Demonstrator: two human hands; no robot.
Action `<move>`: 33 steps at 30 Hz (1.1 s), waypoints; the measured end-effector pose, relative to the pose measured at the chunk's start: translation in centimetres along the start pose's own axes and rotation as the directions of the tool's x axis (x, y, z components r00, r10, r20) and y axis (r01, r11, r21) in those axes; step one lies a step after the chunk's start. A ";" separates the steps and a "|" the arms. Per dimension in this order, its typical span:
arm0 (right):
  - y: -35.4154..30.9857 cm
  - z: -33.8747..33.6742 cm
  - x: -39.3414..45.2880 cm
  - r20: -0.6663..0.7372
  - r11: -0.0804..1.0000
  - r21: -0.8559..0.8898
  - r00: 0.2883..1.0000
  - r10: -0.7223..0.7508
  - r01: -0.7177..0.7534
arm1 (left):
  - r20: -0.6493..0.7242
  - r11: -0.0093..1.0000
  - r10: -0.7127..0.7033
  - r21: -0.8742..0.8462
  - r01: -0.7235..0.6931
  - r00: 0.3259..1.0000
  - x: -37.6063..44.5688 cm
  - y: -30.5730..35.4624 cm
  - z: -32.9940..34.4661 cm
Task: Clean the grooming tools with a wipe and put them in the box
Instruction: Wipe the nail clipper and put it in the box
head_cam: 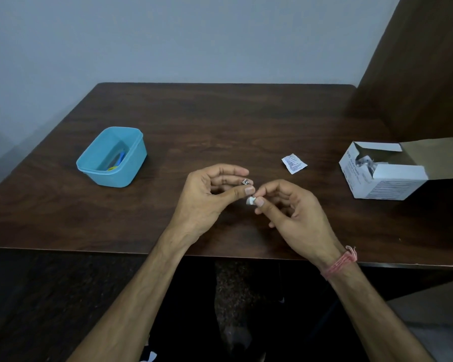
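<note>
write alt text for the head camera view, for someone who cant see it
Over a dark wooden table, the left hand pinches a small metal grooming tool while the right hand rubs it with a small white wipe. A blue plastic box sits left, a torn white sachet and open white cardboard carton right.

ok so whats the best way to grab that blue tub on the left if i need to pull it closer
Take the blue tub by its rim, from above at the near right corner. It stands upright and open, and the flared lip gives the fingers an edge to hook. Small coloured tools lie inside, so keep it level. Both hands are busy now, so one must be freed first.
</note>
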State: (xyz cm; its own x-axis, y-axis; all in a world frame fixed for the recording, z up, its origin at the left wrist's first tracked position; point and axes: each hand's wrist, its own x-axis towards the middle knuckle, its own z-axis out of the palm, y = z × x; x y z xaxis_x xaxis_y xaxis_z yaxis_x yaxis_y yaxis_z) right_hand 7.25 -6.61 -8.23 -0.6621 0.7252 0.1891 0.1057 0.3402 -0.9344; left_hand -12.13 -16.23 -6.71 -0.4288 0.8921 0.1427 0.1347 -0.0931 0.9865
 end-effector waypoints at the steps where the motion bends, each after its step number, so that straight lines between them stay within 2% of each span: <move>1: 0.0 0.1 0.0 0.020 1.000 -0.026 1.000 -0.010 0.011 | 0.001 1.000 -0.007 -0.018 0.007 1.000 0.0 0.0 0.0; 6: -0.1 0.3 -0.2 0.024 0.999 -0.040 0.999 -0.033 0.034 | 0.078 0.999 -0.015 -0.050 0.019 0.997 -0.2 0.2 0.0; 11: -0.4 0.2 -0.3 0.032 1.000 -0.016 0.999 -0.016 0.017 | 0.167 0.999 -0.006 0.050 -0.003 0.986 -0.1 0.2 -0.4; 15: -0.5 0.2 -0.4 0.026 0.999 0.025 0.999 -0.021 0.020 | 0.149 1.000 0.013 0.009 -0.015 0.989 0.0 0.1 -0.5; 22: -0.9 0.5 -0.5 -0.065 0.999 0.052 0.998 0.019 -0.016 | 0.102 0.992 0.003 -0.123 0.009 0.995 0.0 0.1 -1.0; 29: -1.0 0.6 -0.6 -0.086 0.999 0.046 0.996 0.028 -0.024 | 0.182 0.998 -0.018 -0.053 0.028 0.983 -0.1 0.2 -0.9; 33: -1.0 0.7 -0.6 -0.103 0.998 0.060 0.994 0.029 -0.023 | 0.182 0.997 -0.029 -0.060 0.040 0.983 0.0 0.3 -0.8</move>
State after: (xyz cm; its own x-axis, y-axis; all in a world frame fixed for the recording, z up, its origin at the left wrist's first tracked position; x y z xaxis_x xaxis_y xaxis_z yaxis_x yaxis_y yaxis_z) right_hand 7.03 -7.85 -7.62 -0.5788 0.7926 0.1916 0.0764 0.2866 -0.9550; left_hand -12.78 -16.63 -6.38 -0.2632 0.9598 0.0973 0.0634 -0.0834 0.9945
